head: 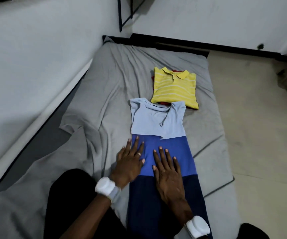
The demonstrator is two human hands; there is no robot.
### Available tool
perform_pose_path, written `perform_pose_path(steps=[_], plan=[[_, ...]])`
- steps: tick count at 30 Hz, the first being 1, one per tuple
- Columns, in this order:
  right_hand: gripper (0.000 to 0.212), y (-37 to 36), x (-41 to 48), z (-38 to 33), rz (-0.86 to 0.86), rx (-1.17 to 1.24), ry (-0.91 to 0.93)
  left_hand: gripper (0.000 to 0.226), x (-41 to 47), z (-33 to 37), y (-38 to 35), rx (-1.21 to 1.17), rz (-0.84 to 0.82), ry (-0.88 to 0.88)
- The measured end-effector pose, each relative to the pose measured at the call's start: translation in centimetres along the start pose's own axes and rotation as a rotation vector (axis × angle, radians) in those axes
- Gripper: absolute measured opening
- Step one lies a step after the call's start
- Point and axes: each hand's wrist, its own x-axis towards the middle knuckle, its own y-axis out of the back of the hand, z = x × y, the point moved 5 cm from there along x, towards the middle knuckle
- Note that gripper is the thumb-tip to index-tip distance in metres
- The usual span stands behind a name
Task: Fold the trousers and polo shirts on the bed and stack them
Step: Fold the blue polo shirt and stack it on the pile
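Note:
A polo shirt (pixel 158 121) in three blue bands, pale at the collar and navy at the hem, lies face down on the grey bed (pixel 115 80), its sides folded in to a long strip. My left hand (pixel 129 163) lies flat with spread fingers on its left edge, over the mid-blue band. Beside it, my right hand (pixel 167 171) presses flat on the middle of the shirt. A folded yellow striped polo (pixel 174 87) sits just beyond the collar, on top of a folded red garment (pixel 163 104) that shows only at its edges.
The bed's wrinkled grey sheet (pixel 80 125) is bunched at the left beside a white wall (pixel 27 66). Tiled floor (pixel 259 118) runs along the right side of the mattress. My dark-clothed knees (pixel 70 204) rest at the near edge.

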Motion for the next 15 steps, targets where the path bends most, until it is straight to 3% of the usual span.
perform_pose_path(steps=[3,6,8,12,15], plan=[[0.060,0.4,-4.5,0.1,-0.023,0.011,0.003,0.068,-6.8,3.0,-0.9,-0.055,-0.093,0.035],[0.060,1.3,-8.6,0.7,-0.035,0.092,-0.066,0.093,-12.1,5.1,-1.1,-0.167,-0.048,0.099],[0.059,2.2,-11.3,1.7,0.011,0.180,-0.181,0.097,-14.8,5.8,-1.5,-0.269,-0.025,0.126],[0.071,3.7,-15.8,4.6,-0.005,0.268,-0.597,0.094,-17.9,5.9,-2.5,-0.504,-0.010,0.143],[0.070,4.6,-16.9,5.4,-0.073,0.239,-0.667,0.073,-18.9,6.1,-2.0,-0.556,0.017,0.136]])
